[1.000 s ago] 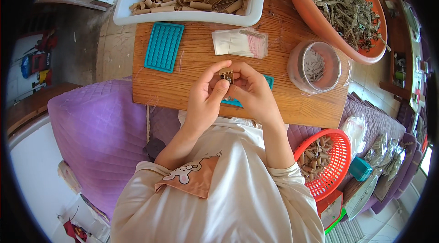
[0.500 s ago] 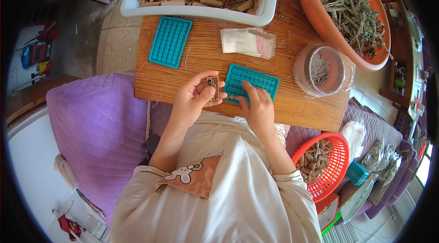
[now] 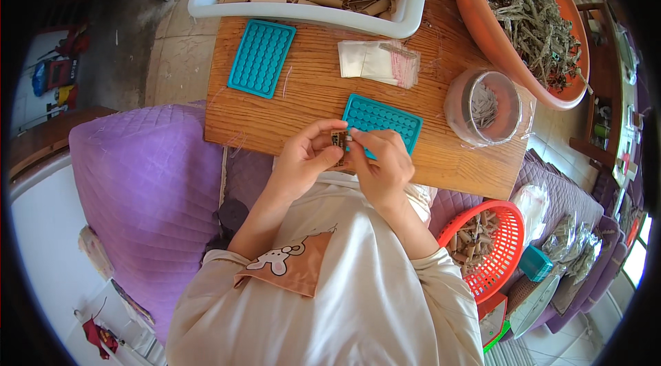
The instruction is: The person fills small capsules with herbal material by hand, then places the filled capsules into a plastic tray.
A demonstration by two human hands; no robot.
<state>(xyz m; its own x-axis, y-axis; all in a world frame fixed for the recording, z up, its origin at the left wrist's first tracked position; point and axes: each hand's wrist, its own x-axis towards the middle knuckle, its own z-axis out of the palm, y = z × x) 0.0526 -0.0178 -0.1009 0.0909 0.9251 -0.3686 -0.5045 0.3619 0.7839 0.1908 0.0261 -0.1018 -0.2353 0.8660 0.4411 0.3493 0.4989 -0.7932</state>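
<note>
My left hand [image 3: 303, 161] grips a small brown plastic casing [image 3: 338, 139], its hollow, ribbed side partly showing between thumb and fingers. Closed in a pinch, my right hand [image 3: 387, 165] meets the casing from the right. A tiny pale piece seems to be at its fingertips, too small to name. Just beyond the hands lies a teal tray [image 3: 392, 119] with rows of round pockets, partly covered by my right fingers. A second teal tray [image 3: 262, 59] of the same kind rests farther left on the wooden table [image 3: 310, 108].
At the far side a white tub [image 3: 303, 13] holds many brown casings. Clear plastic bags [image 3: 377, 63] lie mid-table. A clear round jar [image 3: 454, 112] with small grey pieces stands right, below an orange basin [image 3: 482, 28] of tangled strands. A red basket [image 3: 509, 242] of casings sits at my right.
My right hand has lifted off the near teal tray and come left to the casing. My left hand has shifted slightly right with the casing. The view has shifted slightly.
</note>
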